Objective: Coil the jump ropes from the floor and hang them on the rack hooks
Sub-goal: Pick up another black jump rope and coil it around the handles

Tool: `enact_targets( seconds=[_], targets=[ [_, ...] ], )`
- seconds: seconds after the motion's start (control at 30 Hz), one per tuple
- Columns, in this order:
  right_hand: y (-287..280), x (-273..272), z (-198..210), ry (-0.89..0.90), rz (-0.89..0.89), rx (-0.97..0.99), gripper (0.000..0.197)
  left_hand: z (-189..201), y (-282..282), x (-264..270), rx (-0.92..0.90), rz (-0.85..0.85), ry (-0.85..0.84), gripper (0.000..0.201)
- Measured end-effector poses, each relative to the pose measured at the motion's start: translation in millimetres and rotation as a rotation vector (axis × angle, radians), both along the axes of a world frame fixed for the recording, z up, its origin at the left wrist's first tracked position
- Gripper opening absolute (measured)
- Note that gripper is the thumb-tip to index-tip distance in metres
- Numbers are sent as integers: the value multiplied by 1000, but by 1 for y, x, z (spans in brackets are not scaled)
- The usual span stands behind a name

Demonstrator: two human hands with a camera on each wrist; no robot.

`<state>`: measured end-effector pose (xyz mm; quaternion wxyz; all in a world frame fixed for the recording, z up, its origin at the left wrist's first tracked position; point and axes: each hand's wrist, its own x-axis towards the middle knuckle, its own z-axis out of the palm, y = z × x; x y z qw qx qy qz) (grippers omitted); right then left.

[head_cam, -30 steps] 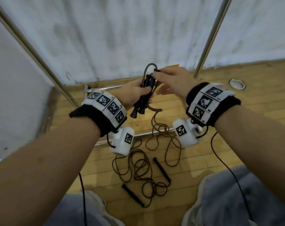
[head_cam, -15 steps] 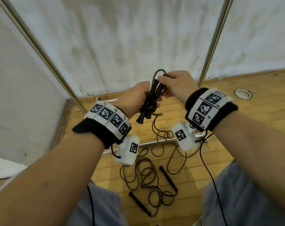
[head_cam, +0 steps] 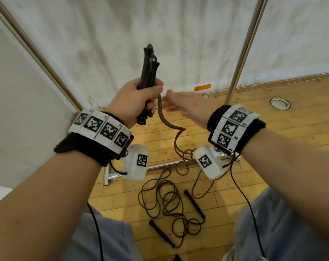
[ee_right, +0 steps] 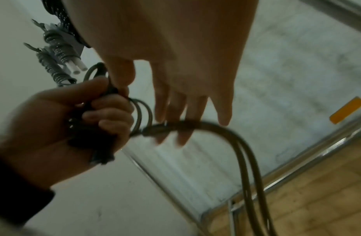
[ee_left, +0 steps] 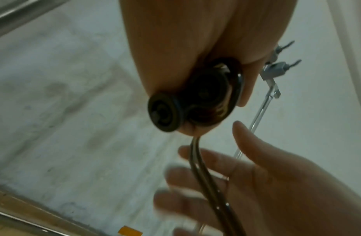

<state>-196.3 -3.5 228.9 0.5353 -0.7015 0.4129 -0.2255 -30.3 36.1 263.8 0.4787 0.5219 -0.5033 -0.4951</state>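
Note:
My left hand grips the two black handles of a jump rope upright in a fist, with a few turns of cord round them. The handle ends show below my fingers in the left wrist view. That rope's brown cord hangs doubled from the fist to the floor. My right hand is beside it, fingers straight and blurred, with the cord lying across the fingertips. A second jump rope lies tangled on the wooden floor, its black handles apart.
Two metal rack poles rise before a white wall, and a low rack bar runs along the floor. Spring hooks show high up in the right wrist view. My knees frame the floor rope. A round floor fitting lies right.
My left hand rose and stood the handles upright. My right hand let go of the top of the bundle and dropped to the hanging cord, fingers spread.

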Motion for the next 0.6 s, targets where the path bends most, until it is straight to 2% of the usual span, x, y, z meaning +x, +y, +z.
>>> enact_targets(
  seconds=[0.07, 0.17, 0.23, 0.3, 0.43, 0.5, 0.6],
  targets=[
    [8, 7, -5, -14, 99, 57, 38, 5, 2, 6, -24, 12, 34, 7],
    [1, 2, 3, -36, -143, 5, 38, 6, 3, 20, -12, 84, 48, 5],
    [-8, -8, 12, -86, -281, -42, 43, 1, 6, 25, -4, 96, -20, 4],
    [-12, -15, 15, -87, -306, -94, 44, -6, 9, 26, -15, 86, -122, 3],
    [-14, -15, 5, 72, -326, -230, 47, -15, 8, 27, -38, 176, -235, 10],
    [-17, -17, 3, 79, -391, -253, 49, -17, 6, 29, -26, 253, -225, 8],
    [-25, -25, -1, 113, -470, -309, 51, -17, 6, 26, -26, 260, -167, 8]
  ],
)
